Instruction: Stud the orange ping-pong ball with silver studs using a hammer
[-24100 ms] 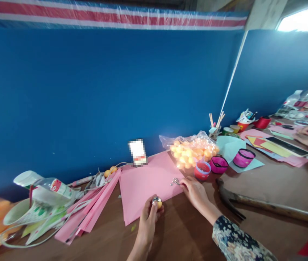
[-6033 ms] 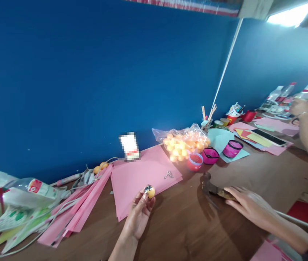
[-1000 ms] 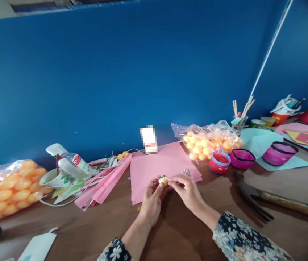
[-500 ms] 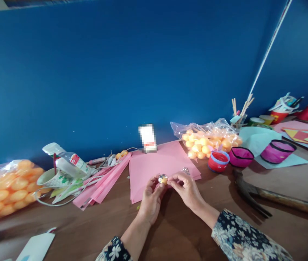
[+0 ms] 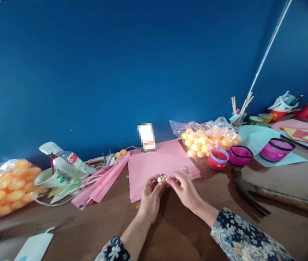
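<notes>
My left hand (image 5: 151,203) is closed round a small orange ball (image 5: 162,178), its upper side studded with shiny silver pieces. Thumb and forefinger of my right hand (image 5: 185,190) are pinched together at the ball's right side. Whatever lies between those fingertips is too small to make out. Just beyond the right hand, a little heap of silver pieces (image 5: 185,169) rests on a stack of pink paper (image 5: 156,159).
On the right are a bag of orange balls (image 5: 197,143), a red tub (image 5: 217,160), purple rings (image 5: 277,149) and a claw hammer (image 5: 279,195). Leftward lie pink strips (image 5: 107,179), a bottle (image 5: 74,163) and a second bag of orange balls (image 5: 9,188). A blue wall (image 5: 116,65) stands behind.
The ball has turned slightly in my left hand, with more silver showing and less orange. Both hands stay in nearly the same place.
</notes>
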The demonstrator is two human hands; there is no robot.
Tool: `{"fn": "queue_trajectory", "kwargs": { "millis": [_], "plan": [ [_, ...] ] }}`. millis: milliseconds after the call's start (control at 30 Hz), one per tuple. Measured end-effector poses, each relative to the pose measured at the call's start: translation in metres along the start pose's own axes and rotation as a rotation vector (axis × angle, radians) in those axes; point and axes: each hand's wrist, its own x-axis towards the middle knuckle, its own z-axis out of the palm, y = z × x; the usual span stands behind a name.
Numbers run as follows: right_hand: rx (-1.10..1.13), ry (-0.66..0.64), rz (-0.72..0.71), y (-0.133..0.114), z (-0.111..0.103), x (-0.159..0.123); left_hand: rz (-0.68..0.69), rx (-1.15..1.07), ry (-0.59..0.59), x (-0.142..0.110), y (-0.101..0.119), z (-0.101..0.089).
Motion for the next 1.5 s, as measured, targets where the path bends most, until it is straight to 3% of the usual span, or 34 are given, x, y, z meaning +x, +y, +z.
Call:
{"fn": "queue_trajectory", "kwargs": {
  "millis": [567, 1500],
  "plan": [
    [0.082, -0.061, 0.095, -0.0036, 0.0, 0.0006, -0.031, 0.002, 0.013, -0.0001, -0.0015, -0.0009],
    [0.091, -0.115, 0.128, -0.0034, -0.0002, -0.0013, 0.002, 0.035, 0.032, 0.0002, -0.0019, -0.0007]
  ]
}}
